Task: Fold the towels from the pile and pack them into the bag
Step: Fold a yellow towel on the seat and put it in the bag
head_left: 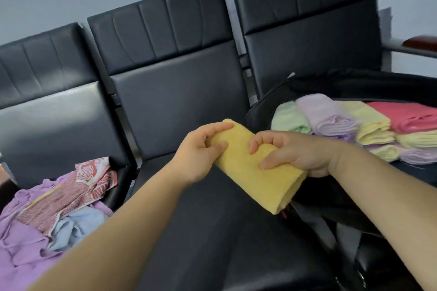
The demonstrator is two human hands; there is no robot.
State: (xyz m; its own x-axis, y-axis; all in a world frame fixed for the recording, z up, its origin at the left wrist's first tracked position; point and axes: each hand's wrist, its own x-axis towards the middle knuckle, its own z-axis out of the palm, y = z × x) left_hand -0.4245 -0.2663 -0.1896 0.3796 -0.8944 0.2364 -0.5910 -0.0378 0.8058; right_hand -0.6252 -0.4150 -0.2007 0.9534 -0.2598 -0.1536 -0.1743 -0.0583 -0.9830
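Observation:
A folded yellow towel [254, 172] is held in the air above the middle seat, slanting from upper left to lower right. My left hand [201, 151] grips its far left end, thumb on top. My right hand [295, 151] grips its right part, fingers curled over the top edge. To the right lies an open black bag [331, 85] with several folded towels [354, 123] in green, lilac, pale yellow and red stacked inside. On the left seat sits the loose pile [52, 210] of purple, red-patterned and light blue towels.
Three black padded seats [179, 101] stand in a row against a grey wall. A metal armrest with a dark red pad [418, 43] sticks out at the far right. The bag's lower flap [331, 215] hangs over the right seat's front.

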